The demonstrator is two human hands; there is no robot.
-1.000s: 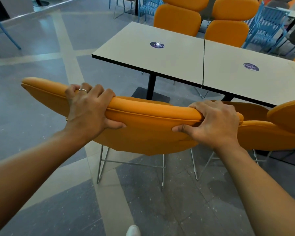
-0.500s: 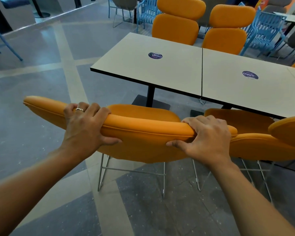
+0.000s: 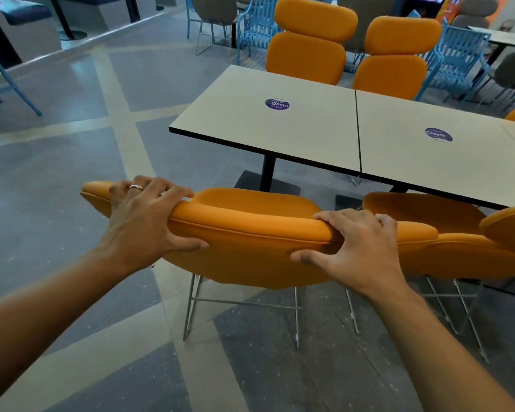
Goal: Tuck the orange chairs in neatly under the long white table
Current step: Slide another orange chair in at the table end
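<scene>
A long white black-edged table (image 3: 309, 129) stands on grey polished floor (image 3: 57, 188); our left hand (image 3: 143, 221) and right hand (image 3: 360, 248) curl gripping over the back of a padded orange chair (image 3: 250, 242) standing near its edge

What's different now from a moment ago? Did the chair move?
Yes. The orange chair slid a little forward, toward the white table, so more of its seat shows. The left hand now sits nearer the backrest's end. It and the right hand still grip the backrest's top; the table stayed put.
</scene>
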